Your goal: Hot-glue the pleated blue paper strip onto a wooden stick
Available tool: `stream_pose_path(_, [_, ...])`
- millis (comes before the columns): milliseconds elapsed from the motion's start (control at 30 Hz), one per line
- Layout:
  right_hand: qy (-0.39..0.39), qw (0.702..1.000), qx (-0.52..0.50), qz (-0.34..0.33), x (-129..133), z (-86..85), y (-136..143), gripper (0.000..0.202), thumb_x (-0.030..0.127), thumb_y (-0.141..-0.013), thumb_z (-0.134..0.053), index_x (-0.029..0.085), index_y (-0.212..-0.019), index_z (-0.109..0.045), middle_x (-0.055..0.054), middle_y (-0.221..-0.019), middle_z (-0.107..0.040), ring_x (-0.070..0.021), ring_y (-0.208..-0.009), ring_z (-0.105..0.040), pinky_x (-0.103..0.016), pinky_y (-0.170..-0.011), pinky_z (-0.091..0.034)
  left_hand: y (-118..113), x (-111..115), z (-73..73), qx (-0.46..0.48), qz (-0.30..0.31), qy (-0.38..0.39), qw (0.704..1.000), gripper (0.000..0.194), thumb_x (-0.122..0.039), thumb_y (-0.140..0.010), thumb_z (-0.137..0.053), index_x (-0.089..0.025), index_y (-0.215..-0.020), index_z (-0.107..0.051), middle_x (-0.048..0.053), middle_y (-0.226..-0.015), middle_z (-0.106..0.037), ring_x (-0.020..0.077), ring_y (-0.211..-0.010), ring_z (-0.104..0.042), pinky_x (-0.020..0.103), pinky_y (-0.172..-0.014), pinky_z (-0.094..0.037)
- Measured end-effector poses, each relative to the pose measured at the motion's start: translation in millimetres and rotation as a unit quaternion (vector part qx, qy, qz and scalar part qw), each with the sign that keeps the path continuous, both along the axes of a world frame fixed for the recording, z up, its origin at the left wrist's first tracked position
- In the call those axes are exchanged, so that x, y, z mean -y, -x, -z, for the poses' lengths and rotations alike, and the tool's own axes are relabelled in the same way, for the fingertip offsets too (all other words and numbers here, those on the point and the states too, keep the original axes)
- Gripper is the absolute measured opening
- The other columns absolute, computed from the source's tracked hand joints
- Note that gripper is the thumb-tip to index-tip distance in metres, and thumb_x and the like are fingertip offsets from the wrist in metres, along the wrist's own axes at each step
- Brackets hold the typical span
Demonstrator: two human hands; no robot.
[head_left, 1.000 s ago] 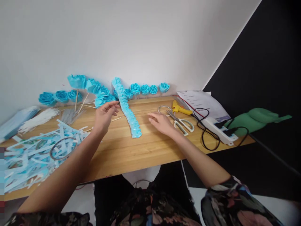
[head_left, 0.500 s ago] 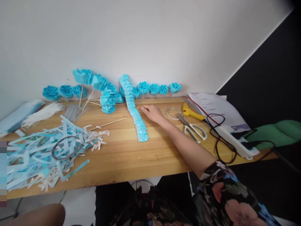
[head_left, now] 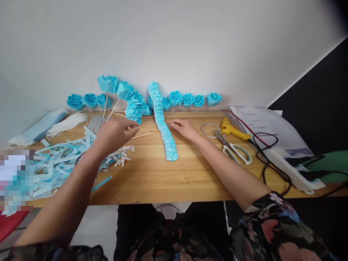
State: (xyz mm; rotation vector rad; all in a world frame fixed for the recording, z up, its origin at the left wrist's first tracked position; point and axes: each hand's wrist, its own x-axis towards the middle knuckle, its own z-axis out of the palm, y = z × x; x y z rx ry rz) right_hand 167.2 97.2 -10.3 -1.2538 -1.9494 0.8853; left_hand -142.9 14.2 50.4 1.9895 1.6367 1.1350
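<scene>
A long pleated strip of light blue crepe paper (head_left: 162, 125) lies across the wooden table, its far end leaning up over the row of blue paper flowers. My right hand (head_left: 185, 129) is just right of the strip, fingers loosely bent and fingertips by its edge; whether they touch is unclear. My left hand (head_left: 116, 133) hovers left of the strip with half-curled fingers and nothing visible in them. Below its fingertips a thin wooden stick (head_left: 145, 135) lies on the tabletop. Close behind my left hand is a cluster of blue paper flowers (head_left: 133, 108) on sticks.
Paper scraps (head_left: 62, 159) pile up at left, near white stems (head_left: 67, 123) and a pale blue bundle (head_left: 40, 127). On the right are a tape roll (head_left: 208, 136), scissors (head_left: 236, 150), a yellow glue gun (head_left: 231, 128), a power strip (head_left: 288, 170) and a printed sheet (head_left: 266, 123).
My left hand has come up from the lower left edge to above the table, left of the strip. My right hand stays beside the strip. The whole view has shifted slightly.
</scene>
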Motion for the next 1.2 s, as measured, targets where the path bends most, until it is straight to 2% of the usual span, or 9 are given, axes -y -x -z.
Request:
stream_pose_path(133, [-0.012,1.0,0.011,-0.01,22,-7.8,-10,0.028,0.028,-0.1,-0.061,0.023,-0.117,-0.083,-0.005,-0.122,-0.084,-0.0246,-0.111,-0.077,-0.042,-0.104,-0.057,-8,-15,23.3,-0.336,-0.008,0.048,0.94,0.016,-0.027,-0.088,-0.061,-0.019,-0.082,-0.074,0.016,-0.095,-0.077,0.0357,-0.095,-0.071,0.042,-0.085,-0.05])
stream_pose_path(267, [-0.012,1.0,0.015,-0.006,41,-6.1,-22,0.032,0.031,-0.101,-0.06,0.023,-0.122,-0.082,-0.006,-0.125,-0.083,-0.0251,-0.111,-0.077,-0.041,-0.101,-0.057,-6,-23,32.1,-0.417,-0.013,0.091,0.904,0.02,-0.018,-0.09,-0.055,-0.02,-0.072,-0.064,0.015,-0.087,-0.076,0.0316,-0.083,-0.07,0.037,-0.076,-0.044])
stream_pose_path(367, [-0.019,1.0,0.004,0.007,50,0.4,-27,0.033,0.03,-0.102,-0.057,0.025,-0.124,-0.082,-0.005,-0.125,-0.083,-0.0245,-0.11,-0.077,-0.04,-0.1,-0.058,3,-24,17.7,-0.32,-0.023,0.069,0.945,0.016,-0.019,-0.087,-0.062,-0.022,-0.071,-0.063,0.009,-0.078,-0.075,0.0288,-0.08,-0.069,0.035,-0.077,-0.043])
stream_pose_path(500, [-0.029,1.0,-0.001,0.002,52,6.8,-29,0.033,0.03,-0.1,-0.058,0.025,-0.122,-0.082,-0.005,-0.125,-0.083,-0.0251,-0.111,-0.077,-0.04,-0.1,-0.058,22,-18,-10.6,-0.002,-0.07,-0.05,0.996,0.009,-0.031,-0.089,-0.07,-0.022,-0.09,-0.067,0.001,-0.084,-0.078,0.0232,-0.085,-0.071,0.034,-0.086,-0.049])
stream_pose_path(700, [-0.029,1.0,0.009,0.002,52,6.9,-27,0.032,0.028,-0.099,-0.058,0.023,-0.118,-0.083,-0.007,-0.12,-0.084,-0.0248,-0.106,-0.078,-0.041,-0.1,-0.058,41,-4,-32.3,0.383,-0.107,-0.109,0.911,0.016,-0.02,-0.098,-0.061,-0.021,-0.085,-0.052,-0.009,-0.078,-0.07,0.0107,-0.081,-0.069,0.035,-0.101,-0.053])
stream_pose_path(867, [-0.041,0.999,0.015,-0.005,54,5.7,-27,0.032,0.027,-0.099,-0.058,0.022,-0.118,-0.082,-0.008,-0.123,-0.083,-0.0251,-0.108,-0.078,-0.042,-0.102,-0.057,-20,28,2.7,0.568,-0.088,0.082,0.814,0.028,-0.02,-0.097,-0.052,-0.022,-0.07,-0.044,-0.004,-0.058,-0.047,0.0107,-0.056,-0.049,0.03,-0.076,-0.057])
stream_pose_path(1000, [-0.053,0.998,0.022,-0.013,53,6.8,-28,0.03,0.027,-0.099,-0.058,0.023,-0.117,-0.082,-0.008,-0.123,-0.083,-0.0254,-0.112,-0.078,-0.042,-0.104,-0.057,-79,46,49.5,0.575,-0.066,0.153,0.801,0.029,-0.026,-0.098,-0.052,-0.024,-0.07,-0.044,-0.003,-0.062,-0.048,0.0144,-0.064,-0.057,0.041,-0.095,-0.059])
stream_pose_path(1100, [-0.063,0.998,0.024,-0.016,53,7.4,-29,0.03,0.025,-0.099,-0.058,0.021,-0.118,-0.082,-0.009,-0.123,-0.083,-0.0256,-0.114,-0.077,-0.042,-0.105,-0.057,-77,47,62.1,0.594,-0.137,0.055,0.791,0.025,-0.02,-0.096,-0.05,-0.023,-0.072,-0.044,-0.005,-0.062,-0.047,0.0127,-0.066,-0.057,0.035,-0.095,-0.058])
stream_pose_path(1200, [-0.063,0.997,0.028,-0.018,53,7.2,-28,0.03,0.024,-0.1,-0.058,0.02,-0.118,-0.082,-0.01,-0.124,-0.083,-0.0256,-0.116,-0.077,-0.041,-0.106,-0.056,-42,47,47.8,0.569,-0.182,0.001,0.802,0.026,-0.019,-0.095,-0.052,-0.022,-0.071,-0.044,-0.005,-0.062,-0.049,0.0106,-0.064,-0.057,0.027,-0.088,-0.057])
